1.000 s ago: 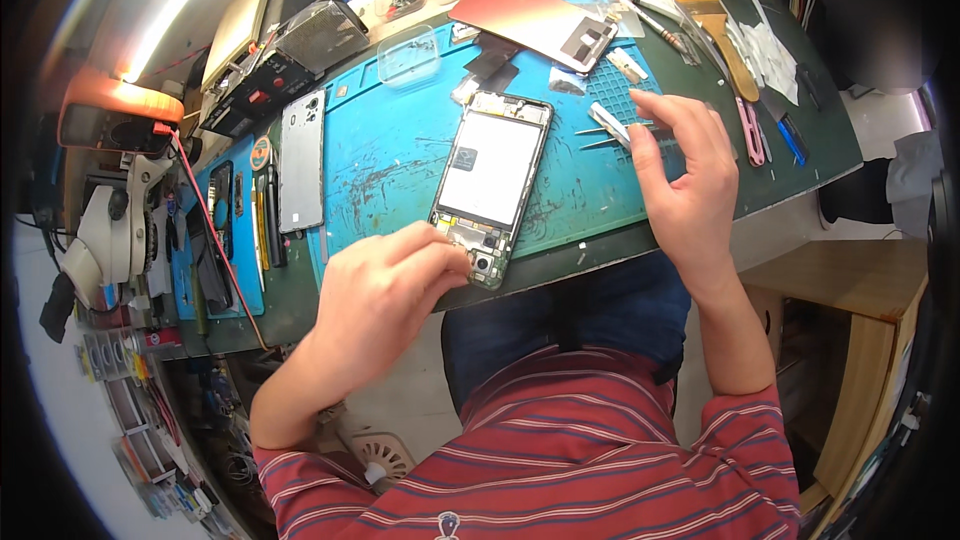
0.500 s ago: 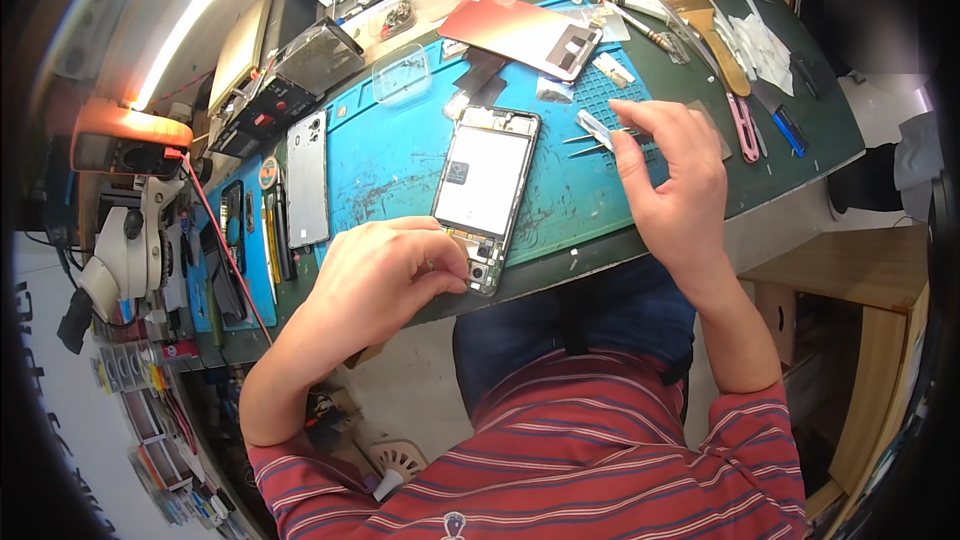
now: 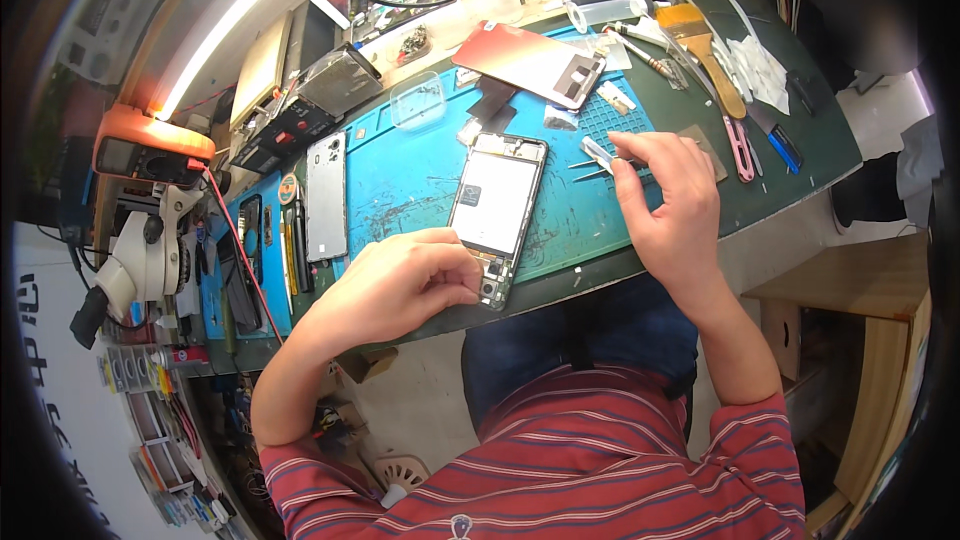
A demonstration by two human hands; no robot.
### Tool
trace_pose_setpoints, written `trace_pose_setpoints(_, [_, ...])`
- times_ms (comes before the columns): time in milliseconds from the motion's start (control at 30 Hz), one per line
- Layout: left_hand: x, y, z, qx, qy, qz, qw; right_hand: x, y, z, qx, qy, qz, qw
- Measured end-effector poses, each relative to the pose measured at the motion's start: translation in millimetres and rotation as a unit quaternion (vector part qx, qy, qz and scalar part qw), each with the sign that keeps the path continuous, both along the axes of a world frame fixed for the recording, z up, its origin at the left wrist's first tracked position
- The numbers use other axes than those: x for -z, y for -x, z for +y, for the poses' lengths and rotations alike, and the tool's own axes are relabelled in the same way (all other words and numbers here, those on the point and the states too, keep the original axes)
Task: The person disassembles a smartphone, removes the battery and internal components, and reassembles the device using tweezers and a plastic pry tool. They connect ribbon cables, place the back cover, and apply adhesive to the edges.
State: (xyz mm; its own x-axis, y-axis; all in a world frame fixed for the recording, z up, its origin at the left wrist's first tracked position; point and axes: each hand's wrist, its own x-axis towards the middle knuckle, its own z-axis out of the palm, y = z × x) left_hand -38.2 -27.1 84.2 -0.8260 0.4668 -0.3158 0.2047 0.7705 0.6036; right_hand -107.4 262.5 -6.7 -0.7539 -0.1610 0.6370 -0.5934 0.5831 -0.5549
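An opened smartphone (image 3: 490,208) with its back off lies on the blue mat. It shows a large white panel, and camera lenses and circuitry fill its near end. My left hand (image 3: 415,278) is closed in a pinch at that near end; what its fingertips hold, if anything, is hidden. To the right, my right hand (image 3: 670,185) has a small clear-and-white piece (image 3: 597,152) between thumb and forefinger. Two thin dark prongs, like tweezers (image 3: 586,171), extend from beneath this hand; whether it holds them I cannot tell.
A red-gold phone back (image 3: 530,62) lies beyond the phone, beside a clear plastic box (image 3: 417,100). A grey phone panel (image 3: 326,197) is at left, near an orange-cased meter (image 3: 150,150). A wide brush (image 3: 710,55) and pink-handled tool (image 3: 740,150) lie at right.
The whole scene has shifted slightly down in the picture as the view moved. Both hands keep nearly the same poses and places relative to the phone and mat.
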Motion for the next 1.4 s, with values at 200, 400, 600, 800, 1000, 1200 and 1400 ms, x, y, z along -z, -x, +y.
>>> trace_pose_setpoints(200, [-2, 21, -25, -0.123, -0.202, -0.128, 0.963, 1, 1, 2, 0.009, 0.003, 0.004, 1.0])
trace_pose_setpoints(400, [31, 94, -55, -0.24, -0.004, 0.321, 0.916, 1, 0, -2, 0.005, -0.003, 0.009, 1.0])
trace_pose_setpoints(600, [49, 130, -46, -0.251, 0.115, 0.381, 0.883, 0, 0, 0, 0.011, -0.009, 0.004, 1.0])
trace_pose_setpoints(800, [61, 132, -50, -0.213, 0.202, 0.442, 0.848, 0, -2, -1, 0.003, -0.009, -0.004, 1.0])
trace_pose_setpoints(1000, [56, 127, -47, -0.228, 0.184, 0.409, 0.864, 1, -1, -1, 0.002, -0.009, 0.005, 1.0])
trace_pose_setpoints(1200, [48, 103, -46, -0.2, 0.144, 0.458, 0.854, -1, 0, -2, -0.007, 0.001, 0.005, 1.0])
trace_pose_setpoints(1400, [30, 3, -13, -0.096, -0.063, 0.246, 0.962, 2, 1, -1, -0.003, 0.008, 0.003, 1.0])
